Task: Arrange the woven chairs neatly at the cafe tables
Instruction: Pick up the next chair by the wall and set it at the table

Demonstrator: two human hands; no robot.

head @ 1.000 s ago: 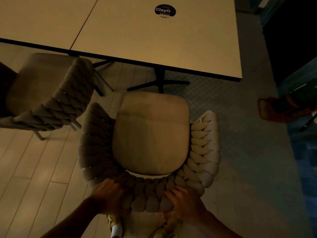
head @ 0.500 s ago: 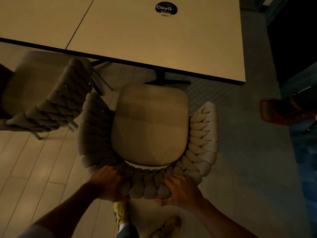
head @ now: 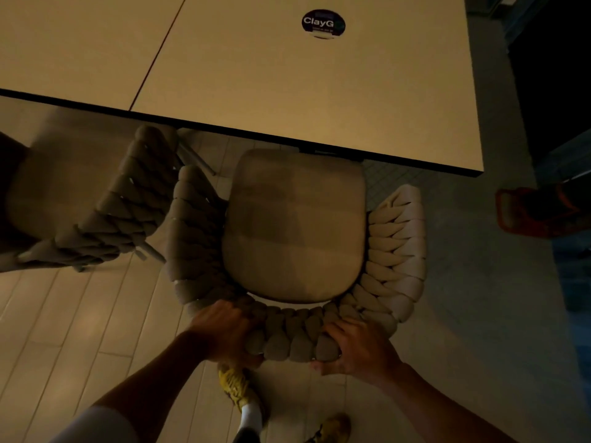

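Note:
A beige woven chair with a padded seat stands directly below me, facing the cafe table. The front edge of its seat reaches the table's dark rim. My left hand grips the braided backrest at its left end. At the right end of the same backrest my right hand curls its fingers over the top. A second woven chair sits to the left, partly under the neighbouring tabletop and turned at an angle.
A round black sticker lies on the table. An orange-framed object stands on the dark floor at the right. My yellow shoes are just behind the chair on the pale plank floor.
The chair has slid forward toward the table, so its seat front now meets the table edge and hides the table base. Both hands kept their grip on the backrest.

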